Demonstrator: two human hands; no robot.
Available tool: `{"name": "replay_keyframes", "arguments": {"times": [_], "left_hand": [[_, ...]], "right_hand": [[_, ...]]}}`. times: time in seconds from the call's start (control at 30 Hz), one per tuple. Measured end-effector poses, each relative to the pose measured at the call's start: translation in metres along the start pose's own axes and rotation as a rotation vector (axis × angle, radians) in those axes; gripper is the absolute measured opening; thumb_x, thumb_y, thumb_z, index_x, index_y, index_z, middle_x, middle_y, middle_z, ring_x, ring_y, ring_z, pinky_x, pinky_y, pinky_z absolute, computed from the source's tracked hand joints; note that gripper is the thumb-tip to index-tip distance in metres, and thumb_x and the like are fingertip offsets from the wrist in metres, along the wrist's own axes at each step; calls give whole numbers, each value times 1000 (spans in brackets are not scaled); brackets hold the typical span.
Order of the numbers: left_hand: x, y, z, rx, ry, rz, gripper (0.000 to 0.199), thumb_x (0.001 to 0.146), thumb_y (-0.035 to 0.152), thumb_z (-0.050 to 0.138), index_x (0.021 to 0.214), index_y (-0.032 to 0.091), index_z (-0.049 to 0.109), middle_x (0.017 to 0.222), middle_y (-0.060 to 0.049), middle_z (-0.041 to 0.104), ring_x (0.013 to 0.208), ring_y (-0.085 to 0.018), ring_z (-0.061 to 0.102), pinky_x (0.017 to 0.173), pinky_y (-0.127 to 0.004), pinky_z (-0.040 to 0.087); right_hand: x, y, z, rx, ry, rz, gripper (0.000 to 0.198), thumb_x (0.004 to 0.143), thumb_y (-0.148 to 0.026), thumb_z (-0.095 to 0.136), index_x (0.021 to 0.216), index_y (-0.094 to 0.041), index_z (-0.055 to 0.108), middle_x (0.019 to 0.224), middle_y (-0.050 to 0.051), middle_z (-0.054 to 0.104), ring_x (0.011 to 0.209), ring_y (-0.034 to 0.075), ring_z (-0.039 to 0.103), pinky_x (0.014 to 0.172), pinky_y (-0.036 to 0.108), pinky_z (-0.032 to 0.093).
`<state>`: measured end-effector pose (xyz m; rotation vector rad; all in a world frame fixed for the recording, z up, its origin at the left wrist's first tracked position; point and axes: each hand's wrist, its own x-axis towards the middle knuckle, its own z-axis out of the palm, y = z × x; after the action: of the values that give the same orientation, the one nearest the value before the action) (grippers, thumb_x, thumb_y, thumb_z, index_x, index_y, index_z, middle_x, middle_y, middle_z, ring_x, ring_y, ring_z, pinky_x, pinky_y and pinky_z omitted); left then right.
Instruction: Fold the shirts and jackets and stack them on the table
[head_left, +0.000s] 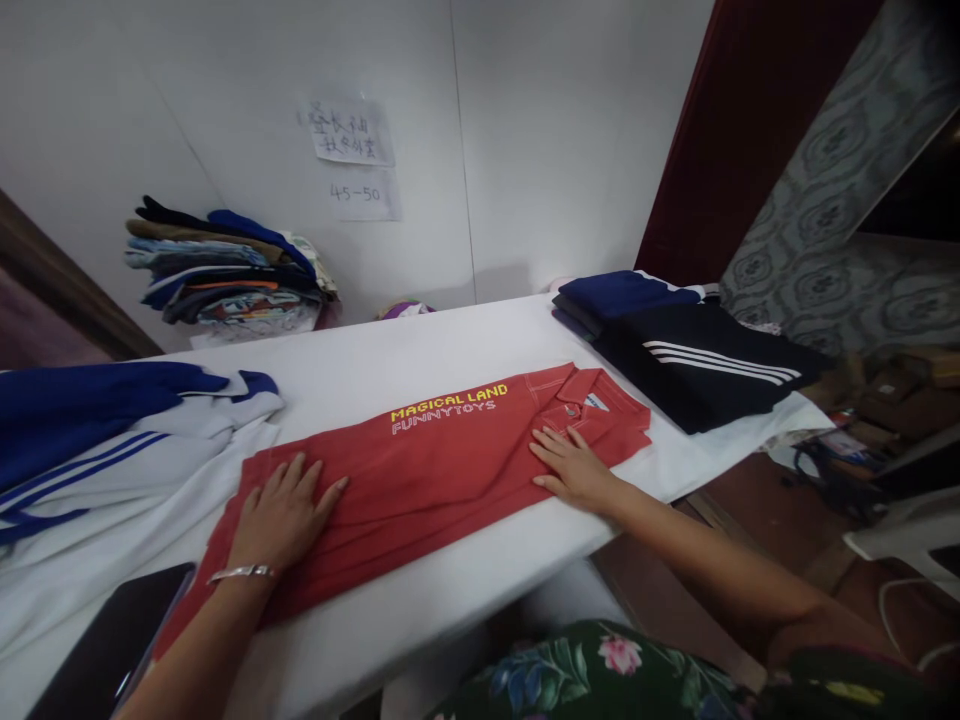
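Observation:
A red collared shirt or jacket (435, 470), folded lengthwise, lies across the white-covered table in front of me. Yellow and white lettering runs along its upper side, and its collar points right. My left hand (281, 510) rests with fingers spread on the left end of the garment; a silver bracelet circles that wrist. Near the collar, my right hand (574, 468) lies flat on the red fabric, fingers apart. Neither hand grips the cloth.
Dark folded clothes (682, 340) are piled at the table's right end. A blue and white garment (112, 440) lies left, with a dark flat device (112, 640) at the near-left edge. Behind the table stands a tall clothes stack (232, 270). Paper notes (352, 150) hang on the wall.

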<state>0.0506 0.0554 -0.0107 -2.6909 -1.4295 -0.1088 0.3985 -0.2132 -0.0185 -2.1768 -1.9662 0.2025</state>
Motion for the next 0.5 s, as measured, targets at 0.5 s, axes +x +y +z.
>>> {"name": "replay_keyframes", "arguments": {"times": [0.5], "left_hand": [[1, 0, 2, 103, 35, 53, 72, 85, 54, 21, 132, 8, 50, 146, -19, 37, 133, -35, 33, 101, -52, 34]], "right_hand": [[-51, 73, -4, -127, 136, 387, 62, 93, -49, 35, 143, -14, 36, 152, 11, 29, 142, 26, 19, 115, 51, 12]]}}
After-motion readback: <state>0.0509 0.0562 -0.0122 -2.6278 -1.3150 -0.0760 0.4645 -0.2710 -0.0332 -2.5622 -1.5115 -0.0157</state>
